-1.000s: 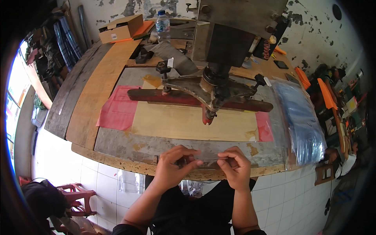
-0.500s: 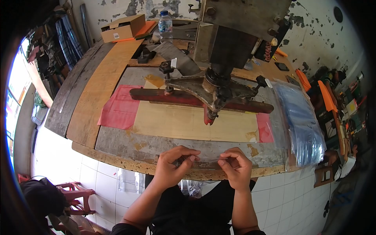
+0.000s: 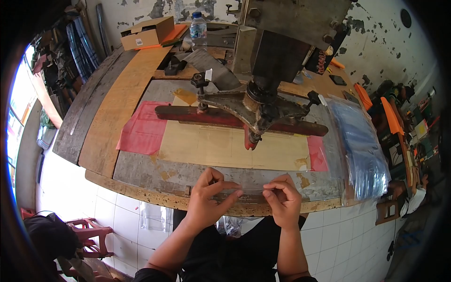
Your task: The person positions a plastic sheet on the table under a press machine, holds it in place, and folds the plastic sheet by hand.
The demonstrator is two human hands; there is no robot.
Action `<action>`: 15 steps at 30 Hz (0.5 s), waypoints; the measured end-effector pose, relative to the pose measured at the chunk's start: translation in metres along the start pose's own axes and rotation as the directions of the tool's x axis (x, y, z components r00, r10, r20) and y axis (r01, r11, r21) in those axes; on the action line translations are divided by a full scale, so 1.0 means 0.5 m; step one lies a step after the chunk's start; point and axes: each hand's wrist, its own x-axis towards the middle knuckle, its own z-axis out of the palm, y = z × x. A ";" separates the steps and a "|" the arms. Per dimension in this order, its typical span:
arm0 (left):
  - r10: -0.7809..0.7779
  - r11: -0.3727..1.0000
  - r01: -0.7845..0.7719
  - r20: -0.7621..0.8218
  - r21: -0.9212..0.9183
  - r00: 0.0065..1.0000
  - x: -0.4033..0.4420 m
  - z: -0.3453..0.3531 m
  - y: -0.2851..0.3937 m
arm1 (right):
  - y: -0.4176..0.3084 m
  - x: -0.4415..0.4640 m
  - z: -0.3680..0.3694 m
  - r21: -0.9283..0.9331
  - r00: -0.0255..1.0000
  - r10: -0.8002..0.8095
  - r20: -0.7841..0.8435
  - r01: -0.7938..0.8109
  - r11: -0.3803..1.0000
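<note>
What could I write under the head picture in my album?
Two hands pinch a clear strip in front of a big press.

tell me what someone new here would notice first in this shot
Probably the big metal press head, looming over the middle of the worktable with its dark red bar above a pale yellow sheet. Next, the glossy stack of clear bluish plastic at the table's right side, and the two bare hands, left and right, near the front edge.

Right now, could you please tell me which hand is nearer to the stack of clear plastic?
Right. The right hand is at the table's front edge, left of the stack; the left hand is farther left along the same edge.
</note>
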 end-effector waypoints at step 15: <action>-0.176 0.952 0.207 0.150 -0.224 0.973 0.006 -0.002 0.013 | -0.004 -0.006 0.012 0.119 0.982 0.172 -0.081 -0.162 0.980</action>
